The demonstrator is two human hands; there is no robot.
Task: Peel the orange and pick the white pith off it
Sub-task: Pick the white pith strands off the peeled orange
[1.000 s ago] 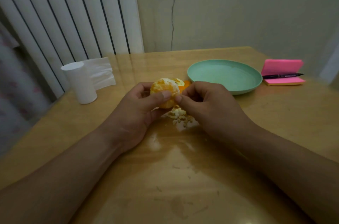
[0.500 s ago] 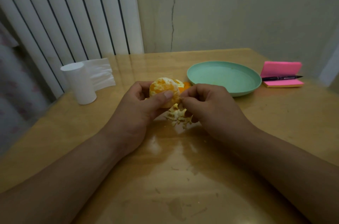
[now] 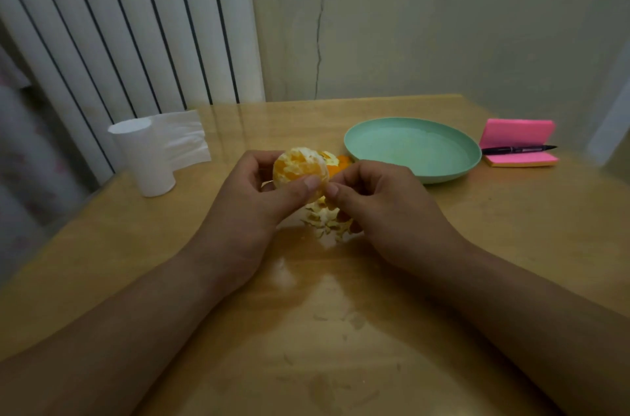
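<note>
Since half a second ago the right hand (image 3: 385, 211) has come back to the orange (image 3: 298, 166). Its curled thumb and forefinger pinch at the fruit's right edge, just beside the left thumb. The left hand (image 3: 252, 207) grips the mostly peeled orange above the table (image 3: 341, 347). Peel scraps (image 3: 327, 221) lie under both thumbs. A green plate (image 3: 409, 146) sits beyond the right hand.

orange (image 3: 300, 166) base hidden, peel scraps (image 3: 324, 218) partly covered
</note>
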